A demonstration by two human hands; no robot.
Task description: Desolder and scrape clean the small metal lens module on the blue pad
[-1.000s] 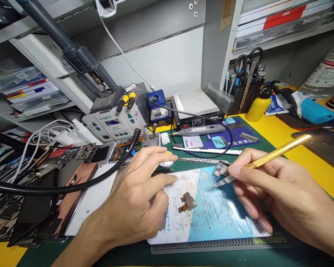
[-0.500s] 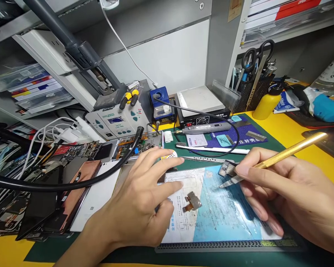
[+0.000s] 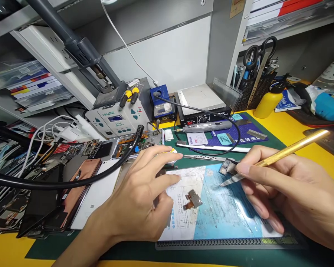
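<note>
My right hand (image 3: pixel 281 185) grips a craft knife (image 3: pixel 289 150) with a gold knurled handle. Its pale, pointed blade slants down over the blue part of a printed sheet (image 3: pixel 222 222). A small metal-framed part (image 3: pixel 226 167) sits at the right thumb tip; whether the fingers pinch it too, I cannot tell. My left hand (image 3: pixel 147 193) hovers at the sheet's left side, fingers spread and nothing visible in them. Between the hands lies a small camera module (image 3: pixel 194 200) with brown flex connectors, untouched on the sheet.
Phones and phone panels (image 3: pixel 86 200) are piled at left, under a thick black hose (image 3: pixel 58 185). Behind stand a rework station (image 3: pixel 117 120), a blue soldering unit (image 3: pixel 163 102) and a heating plate (image 3: pixel 202 98). A white brush (image 3: pixel 214 147) and tweezers (image 3: pixel 204 158) lie beyond the sheet.
The view has shifted very slightly. Both hands, the knife and the camera module keep nearly the same places.
</note>
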